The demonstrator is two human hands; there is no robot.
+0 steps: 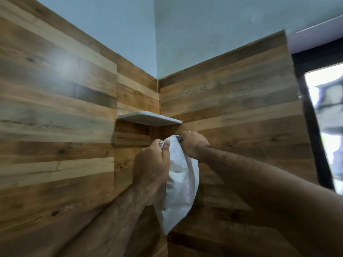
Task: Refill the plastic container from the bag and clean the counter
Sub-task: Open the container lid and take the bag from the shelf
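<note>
A white plastic bag point(179, 190), full and bulging, hangs in the air in front of the wall corner. My left hand point(151, 167) grips the bag's top left edge, thumb up against it. My right hand point(193, 143) pinches the top right corner from the other side. Both hands hold the bag up at about chest height. The plastic container and the counter are out of view.
Wood-plank walls point(55, 108) meet in a corner behind the bag. A small white corner shelf point(148, 118) juts out just above my hands. A dark-framed window point(323, 127) stands at the right.
</note>
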